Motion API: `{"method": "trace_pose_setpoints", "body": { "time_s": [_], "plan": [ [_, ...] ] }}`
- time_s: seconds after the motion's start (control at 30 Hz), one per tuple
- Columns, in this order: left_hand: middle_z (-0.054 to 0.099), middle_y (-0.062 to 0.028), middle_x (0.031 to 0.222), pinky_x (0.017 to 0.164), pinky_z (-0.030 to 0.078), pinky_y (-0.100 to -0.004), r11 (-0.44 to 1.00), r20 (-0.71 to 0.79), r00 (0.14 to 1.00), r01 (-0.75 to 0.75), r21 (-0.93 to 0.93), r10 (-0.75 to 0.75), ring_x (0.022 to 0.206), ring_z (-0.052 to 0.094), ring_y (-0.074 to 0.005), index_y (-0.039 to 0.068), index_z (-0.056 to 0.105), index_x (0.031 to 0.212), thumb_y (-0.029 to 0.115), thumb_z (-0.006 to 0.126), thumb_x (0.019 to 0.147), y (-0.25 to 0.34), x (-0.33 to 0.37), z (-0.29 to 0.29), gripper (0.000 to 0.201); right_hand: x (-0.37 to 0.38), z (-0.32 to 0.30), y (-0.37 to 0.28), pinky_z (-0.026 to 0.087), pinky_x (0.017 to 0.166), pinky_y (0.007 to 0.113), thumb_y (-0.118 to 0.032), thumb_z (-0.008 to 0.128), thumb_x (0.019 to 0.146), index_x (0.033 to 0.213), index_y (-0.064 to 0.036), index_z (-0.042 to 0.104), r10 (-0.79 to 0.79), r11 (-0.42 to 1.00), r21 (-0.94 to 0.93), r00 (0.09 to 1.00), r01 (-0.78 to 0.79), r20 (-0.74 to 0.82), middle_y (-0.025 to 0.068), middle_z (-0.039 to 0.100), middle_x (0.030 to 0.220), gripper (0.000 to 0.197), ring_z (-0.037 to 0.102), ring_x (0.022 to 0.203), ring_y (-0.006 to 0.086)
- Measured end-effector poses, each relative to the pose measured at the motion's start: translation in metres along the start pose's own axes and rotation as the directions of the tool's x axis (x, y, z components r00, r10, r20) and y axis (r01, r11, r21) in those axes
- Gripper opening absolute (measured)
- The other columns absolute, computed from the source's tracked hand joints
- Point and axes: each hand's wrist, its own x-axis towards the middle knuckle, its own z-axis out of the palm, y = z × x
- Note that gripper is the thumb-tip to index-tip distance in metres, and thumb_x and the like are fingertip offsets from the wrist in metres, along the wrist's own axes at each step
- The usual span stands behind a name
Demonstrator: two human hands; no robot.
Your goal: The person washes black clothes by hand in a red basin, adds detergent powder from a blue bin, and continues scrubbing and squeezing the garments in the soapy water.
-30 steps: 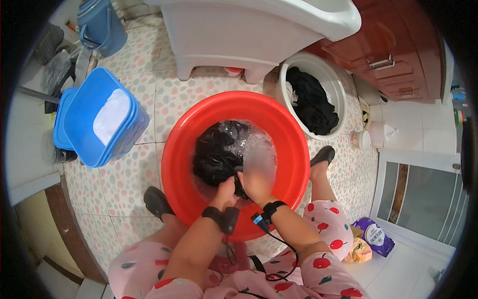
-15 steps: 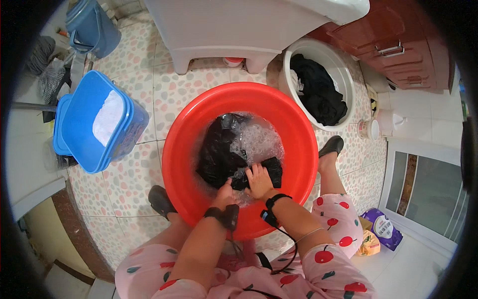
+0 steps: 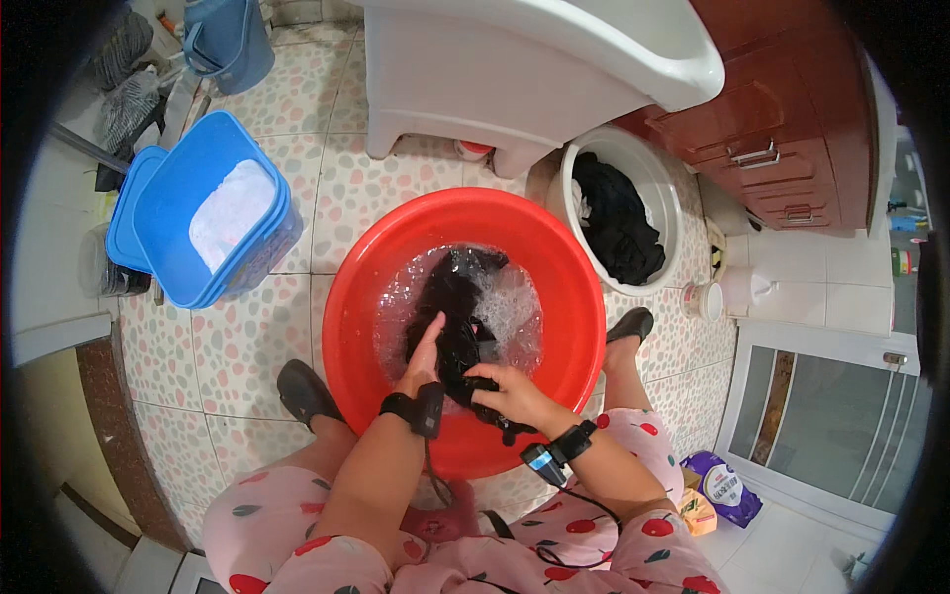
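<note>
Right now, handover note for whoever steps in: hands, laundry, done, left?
Left hand: flat against the black garment in the red basin.
Right hand: gripping a fold of the same garment at the near rim.
Basin holds soapy water; white bucket holds more dark clothes; blue tub holds something white.
Done: garment wet and soaped.
Left: likely rinsing, wringing, then the bucket load.

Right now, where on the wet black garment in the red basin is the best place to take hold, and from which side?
Probably the bunched end nearest the person, where the right hand already clutches the black garment. Come from above: it lies in soapy water in the red basin, whose walls block the sides.
</note>
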Motion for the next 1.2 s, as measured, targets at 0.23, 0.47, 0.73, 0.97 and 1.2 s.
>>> {"method": "trace_pose_setpoints", "body": {
  "time_s": [0.23, 0.47, 0.73, 0.97, 1.2],
  "plan": [
    [0.063, -0.0052, 0.084, 0.072, 0.052, -0.0326, 0.970, 0.142, 0.961, -0.243, 0.027, 0.237, 0.076, 0.062, -0.0195, 0.005, 0.060, 0.096, 0.024, 0.053, 0.090, -0.030, 0.029, -0.011, 0.021, 0.039, 0.007, 0.023, 0.047, 0.066, 0.048, -0.022, 0.051, 0.086, 0.091, -0.0009, 0.061, -0.122, 0.810, -0.541, 0.837, -0.226, -0.533, 0.0248, 0.061, 0.078, 0.024, 0.059, 0.074, 0.0429],
    [0.065, -0.0093, 0.081, 0.067, 0.048, -0.0366, 0.595, -0.197, 0.665, -0.447, 0.668, 0.721, 0.074, 0.063, -0.0224, -0.002, 0.064, 0.085, 0.027, 0.063, 0.085, -0.034, 0.009, 0.041, 0.029, 0.054, -0.002, 0.073, 0.047, 0.073, 0.049, -0.023, 0.043, 0.091, 0.093, 0.0014, 0.061, 0.039, 0.902, -0.336, 0.828, -0.271, -0.560, 0.0278, 0.061, 0.084, 0.030, 0.059, 0.081, 0.0451],
    [0.063, -0.0254, 0.096, 0.079, 0.045, -0.0391, 0.004, 0.011, 0.800, -0.017, 1.000, 0.600, 0.092, 0.061, -0.0368, -0.010, 0.061, 0.097, 0.060, 0.046, 0.085, -0.040, 0.028, 0.025, 0.072, 0.046, -0.023, 0.107, 0.038, 0.094, 0.041, -0.007, 0.045, 0.082, 0.126, 0.0044, 0.040, 0.196, 0.933, -0.108, 0.738, -0.343, -0.646, 0.0284, 0.047, 0.123, 0.046, 0.047, 0.113, 0.0409],
    [0.061, -0.0216, 0.106, 0.090, 0.040, -0.0350, 0.612, -0.422, 0.819, 0.113, 0.782, 0.388, 0.105, 0.056, -0.0283, -0.004, 0.063, 0.104, 0.053, 0.043, 0.090, -0.020, 0.073, -0.102, 0.062, 0.089, 0.016, 0.070, 0.020, 0.104, 0.057, -0.026, 0.068, 0.075, 0.144, -0.0154, 0.022, -0.157, 0.653, -0.752, 0.957, -0.084, -0.243, 0.0212, 0.011, 0.148, 0.084, 0.020, 0.132, 0.0434],
    [0.057, -0.0146, 0.111, 0.089, 0.042, -0.0350, 0.895, -0.293, 0.938, -0.037, 0.445, 0.185, 0.104, 0.052, -0.0237, -0.001, 0.052, 0.118, 0.054, 0.051, 0.087, -0.019, 0.045, -0.053, 0.062, 0.102, 0.018, 0.117, 0.043, 0.089, 0.047, -0.010, 0.065, 0.074, 0.143, -0.0205, 0.022, 0.052, 0.660, -0.634, 0.866, -0.404, -0.497, 0.0261, 0.024, 0.139, 0.082, 0.043, 0.112, 0.0457]
  ]
}}
